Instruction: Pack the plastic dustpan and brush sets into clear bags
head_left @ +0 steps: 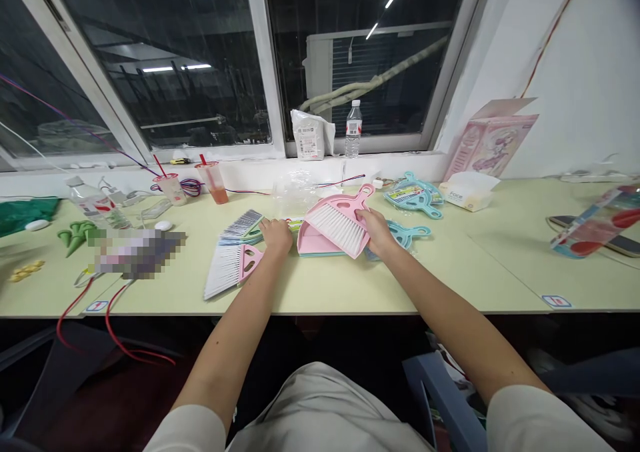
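Note:
My right hand [375,231] is closed on a pink dustpan set, a white-bristled brush [337,227] lying over a pink dustpan [313,241]. Beneath the dustpan a blue edge shows. My left hand [277,234] rests at the handle end of a green brush [253,234], its fingers curled; what they hold is hidden. Just in front of that brush lies a pink brush [250,263] with white bristles fanned to the left. Blue dustpan sets in clear wrap [414,195] lie beyond my right hand, and another blue one [407,234] is partly behind it.
Clear plastic wrap [295,192] lies behind the dustpan. Two drink cups [216,184] stand back left, a water bottle [353,131] on the sill. A tissue pack [469,192] and pink box [493,142] are back right. The table's front edge [320,314] is near.

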Motion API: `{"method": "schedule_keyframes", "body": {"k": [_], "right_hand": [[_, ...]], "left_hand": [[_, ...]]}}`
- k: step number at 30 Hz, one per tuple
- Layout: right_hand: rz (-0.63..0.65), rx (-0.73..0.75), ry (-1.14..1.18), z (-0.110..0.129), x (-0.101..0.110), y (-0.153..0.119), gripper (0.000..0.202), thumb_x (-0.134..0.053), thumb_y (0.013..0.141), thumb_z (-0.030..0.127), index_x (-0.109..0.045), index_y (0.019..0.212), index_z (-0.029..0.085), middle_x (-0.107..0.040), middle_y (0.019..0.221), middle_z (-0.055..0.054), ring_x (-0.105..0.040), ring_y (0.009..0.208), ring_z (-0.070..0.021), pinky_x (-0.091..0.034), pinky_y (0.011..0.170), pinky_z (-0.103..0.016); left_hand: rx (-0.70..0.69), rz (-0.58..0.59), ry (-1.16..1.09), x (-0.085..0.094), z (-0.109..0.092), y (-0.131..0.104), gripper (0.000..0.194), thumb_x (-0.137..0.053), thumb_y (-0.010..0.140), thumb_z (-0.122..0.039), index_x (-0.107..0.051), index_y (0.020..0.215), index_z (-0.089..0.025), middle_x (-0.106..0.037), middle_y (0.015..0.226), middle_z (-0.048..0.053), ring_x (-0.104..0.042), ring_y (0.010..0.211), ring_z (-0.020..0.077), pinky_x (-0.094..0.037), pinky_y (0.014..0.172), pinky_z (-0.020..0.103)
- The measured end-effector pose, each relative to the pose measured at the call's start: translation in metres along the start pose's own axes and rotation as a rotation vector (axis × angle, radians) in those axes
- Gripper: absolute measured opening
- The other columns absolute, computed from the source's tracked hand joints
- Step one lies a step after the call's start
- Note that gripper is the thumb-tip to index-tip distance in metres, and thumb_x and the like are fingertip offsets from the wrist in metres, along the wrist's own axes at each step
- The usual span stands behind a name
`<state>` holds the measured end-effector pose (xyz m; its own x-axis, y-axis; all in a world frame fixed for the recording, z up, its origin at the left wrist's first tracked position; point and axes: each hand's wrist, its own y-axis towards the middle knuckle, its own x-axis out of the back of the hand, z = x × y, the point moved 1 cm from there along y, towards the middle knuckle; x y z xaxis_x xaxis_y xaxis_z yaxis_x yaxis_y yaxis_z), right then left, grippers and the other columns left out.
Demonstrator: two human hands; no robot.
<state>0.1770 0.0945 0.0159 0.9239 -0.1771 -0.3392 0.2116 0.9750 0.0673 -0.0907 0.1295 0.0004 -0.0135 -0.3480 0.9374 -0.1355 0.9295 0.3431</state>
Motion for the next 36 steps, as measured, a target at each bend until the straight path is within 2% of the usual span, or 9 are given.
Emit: {"method": "schedule_keyframes", "body": {"k": [6,11,14,17,21,26,30,33,36], "right_hand": [[-0.044,-0.035,0.041,0.004,-0.002,-0.003,0.020,-0.071,0.069,0.029,-0.052,0.075,0.024,-0.061,0.070,0.004,-0.061,0.067,-0.0174,-0.051,0.057,-0.028],[-0.116,-0.010,0.101,0.006,-0.002,-0.002,0.017,-0.069,0.072,0.027,-0.052,0.074,0.024,-0.057,0.069,0.004,-0.059,0.065,-0.0158,-0.049,0.055,-0.027],[-0.154,0.009,0.166,0.007,0.000,0.001,0.014,-0.067,0.074,0.025,-0.054,0.079,0.024,-0.057,0.071,0.005,-0.058,0.065,-0.0148,-0.050,0.056,-0.026],[-0.213,0.030,0.189,0.010,0.005,0.006,0.015,-0.065,0.075,0.023,-0.052,0.082,0.025,-0.058,0.073,0.006,-0.059,0.067,-0.0140,-0.051,0.057,-0.025],[-0.272,0.011,0.216,0.014,0.012,0.013,0.015,-0.063,0.077,0.019,-0.050,0.080,0.025,-0.057,0.071,0.006,-0.058,0.063,-0.0132,-0.051,0.054,-0.024],[-0.100,-0.088,0.216,0.008,0.004,0.007,0.014,-0.065,0.073,0.016,-0.053,0.077,0.023,-0.060,0.069,0.004,-0.058,0.061,-0.0140,-0.052,0.054,-0.025],[0.072,-0.129,0.132,0.002,-0.011,-0.009,0.017,-0.070,0.071,0.020,-0.055,0.079,0.023,-0.065,0.071,0.002,-0.064,0.064,-0.0172,-0.056,0.057,-0.028],[0.099,-0.183,0.074,0.004,-0.018,-0.019,0.019,-0.072,0.072,0.023,-0.054,0.079,0.023,-0.067,0.070,0.001,-0.067,0.065,-0.0205,-0.057,0.056,-0.031],[0.091,-0.218,0.048,0.006,-0.019,-0.022,0.018,-0.072,0.073,0.024,-0.054,0.080,0.023,-0.068,0.069,0.000,-0.067,0.063,-0.0213,-0.056,0.054,-0.032]], "left_hand": [[-0.016,-0.111,-0.158,0.006,0.000,0.005,0.025,-0.051,0.095,-0.019,-0.077,0.098,-0.017,-0.071,0.113,0.021,-0.055,0.120,0.0405,-0.038,0.103,0.054],[-0.121,-0.465,-0.691,0.023,0.006,0.008,0.025,-0.049,0.095,-0.012,-0.072,0.096,-0.022,-0.066,0.113,0.015,-0.062,0.108,0.0304,-0.048,0.100,0.048],[-0.189,-0.609,-1.040,0.035,0.004,0.002,0.017,-0.055,0.091,-0.013,-0.068,0.092,-0.023,-0.063,0.107,0.010,-0.064,0.093,0.0227,-0.056,0.082,0.038],[-0.140,-0.576,-1.390,0.043,-0.002,-0.004,0.005,-0.062,0.089,-0.020,-0.066,0.092,-0.022,-0.062,0.097,0.005,-0.064,0.075,0.0157,-0.056,0.063,0.030],[-0.068,-0.417,-1.714,0.045,-0.010,-0.004,0.006,-0.068,0.084,-0.025,-0.065,0.088,-0.020,-0.062,0.088,0.001,-0.061,0.061,0.0109,-0.054,0.056,0.028],[-0.118,-0.303,-1.655,0.043,-0.022,-0.010,0.007,-0.069,0.081,-0.023,-0.066,0.087,-0.021,-0.065,0.083,0.001,-0.062,0.066,0.0135,-0.052,0.059,0.029],[-0.252,-0.425,-1.278,0.043,-0.031,-0.025,0.008,-0.066,0.084,-0.017,-0.068,0.086,-0.024,-0.067,0.084,0.001,-0.062,0.082,0.0187,-0.051,0.079,0.035],[-0.271,-0.497,-1.068,0.042,-0.034,-0.033,0.011,-0.066,0.085,-0.015,-0.069,0.086,-0.026,-0.068,0.089,0.003,-0.061,0.096,0.0240,-0.047,0.092,0.042],[-0.260,-0.477,-0.968,0.041,-0.035,-0.035,0.011,-0.068,0.086,-0.016,-0.069,0.087,-0.027,-0.070,0.089,0.003,-0.059,0.104,0.0280,-0.043,0.099,0.048]]}}
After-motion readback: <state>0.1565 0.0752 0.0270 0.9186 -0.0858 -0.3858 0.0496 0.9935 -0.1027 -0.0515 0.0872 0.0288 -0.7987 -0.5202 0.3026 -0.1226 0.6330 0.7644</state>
